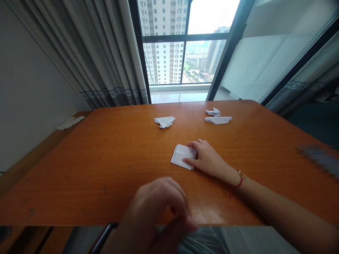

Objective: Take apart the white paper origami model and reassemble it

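Observation:
A small stack of folded white paper [182,155] lies on the wooden table [106,158] near its middle. My right hand [205,157] grips the right edge of that stack, thumb on top and fingers behind, with a red and gold bracelet on the wrist. Closer to me, my left hand [164,204] is raised over the near table edge, blurred, its fingers curled in and the fingertips close together. Whatever it may hold is too blurred to make out.
Folded white papers [165,122] lie farther back, with more folded papers [218,120] at the back right. A white sheet [70,122] rests on the ledge at the left. Beyond the table are a curtain [106,53] and a window.

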{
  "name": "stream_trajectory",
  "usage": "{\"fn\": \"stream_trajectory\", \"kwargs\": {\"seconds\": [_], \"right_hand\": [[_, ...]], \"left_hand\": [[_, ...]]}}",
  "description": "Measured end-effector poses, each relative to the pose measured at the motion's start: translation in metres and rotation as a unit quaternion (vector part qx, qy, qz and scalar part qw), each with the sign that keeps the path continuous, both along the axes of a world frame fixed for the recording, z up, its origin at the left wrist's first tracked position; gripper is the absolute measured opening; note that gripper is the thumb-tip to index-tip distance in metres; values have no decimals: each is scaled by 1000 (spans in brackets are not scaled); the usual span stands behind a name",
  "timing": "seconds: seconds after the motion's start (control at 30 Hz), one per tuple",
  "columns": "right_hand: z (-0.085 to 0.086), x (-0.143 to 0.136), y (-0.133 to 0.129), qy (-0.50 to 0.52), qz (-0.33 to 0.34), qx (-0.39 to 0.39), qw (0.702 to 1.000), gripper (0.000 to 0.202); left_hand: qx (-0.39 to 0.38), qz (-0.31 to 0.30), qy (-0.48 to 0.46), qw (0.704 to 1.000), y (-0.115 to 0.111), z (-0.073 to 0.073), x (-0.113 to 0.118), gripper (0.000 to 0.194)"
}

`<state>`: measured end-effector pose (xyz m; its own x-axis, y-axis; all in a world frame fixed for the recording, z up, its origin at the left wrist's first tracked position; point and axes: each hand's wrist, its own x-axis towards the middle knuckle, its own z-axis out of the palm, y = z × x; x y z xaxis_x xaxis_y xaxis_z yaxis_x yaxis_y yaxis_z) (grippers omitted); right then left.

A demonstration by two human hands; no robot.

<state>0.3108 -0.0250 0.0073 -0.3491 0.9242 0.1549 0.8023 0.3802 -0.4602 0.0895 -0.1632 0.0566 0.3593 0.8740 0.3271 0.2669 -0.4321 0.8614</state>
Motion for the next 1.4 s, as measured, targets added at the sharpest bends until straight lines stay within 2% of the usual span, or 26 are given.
{"fn": "stream_trajectory", "kwargs": {"seconds": [0.07,0.13,0.23,0.33,0.37,0.43,0.5,0.57,0.7,0.8,0.93,1.03,1.07,1.13,1.2,1.23,1.3,1.4], "right_hand": [[-1,1,2,37,-5,-16,999,36],[1,3,5,102,-12,-57,993,28],[5,6,9,221,-25,-144,964,21],[6,3,9,310,-35,-189,931,24],[5,1,9,313,-39,-184,931,23],[0,-4,7,268,-41,-146,951,20],[-5,-8,6,186,-29,-94,978,18],[-7,-8,5,117,-13,-53,992,19],[-6,-3,5,30,-13,-7,999,27],[-6,-1,4,-9,-19,-14,1000,40],[-7,-7,2,64,-20,-73,995,37],[-2,-11,-3,175,29,-83,981,31],[1,-11,-6,202,52,-65,976,27],[7,-11,-9,230,89,-17,969,21],[12,-10,-11,233,94,23,968,20],[14,-9,-11,229,89,31,969,20],[15,-7,-8,213,73,11,974,18],[12,-4,-3,192,60,-73,977,16]], "left_hand": [[-8,22,105,994,36,18,4,23],[-16,24,202,979,68,20,3,32],[-28,75,249,965,103,3,-2,15],[-37,111,265,957,121,-20,-3,16],[-36,119,267,956,124,-26,-2,21],[-20,122,266,956,124,-34,0,26],[12,106,256,961,122,-40,2,21],[45,84,252,963,118,-44,3,15],[78,60,296,950,114,-50,8,29],[66,61,314,945,112,-53,11,31],[52,103,294,949,113,-56,11,58],[31,92,248,964,114,-54,8,73],[20,81,220,972,115,-52,7,71],[-1,61,159,985,115,-46,6,48],[-13,63,111,992,115,-41,6,23],[-13,70,97,993,115,-39,6,18],[-6,80,88,993,116,-39,6,16],[-5,77,99,992,118,-46,6,13]]}}
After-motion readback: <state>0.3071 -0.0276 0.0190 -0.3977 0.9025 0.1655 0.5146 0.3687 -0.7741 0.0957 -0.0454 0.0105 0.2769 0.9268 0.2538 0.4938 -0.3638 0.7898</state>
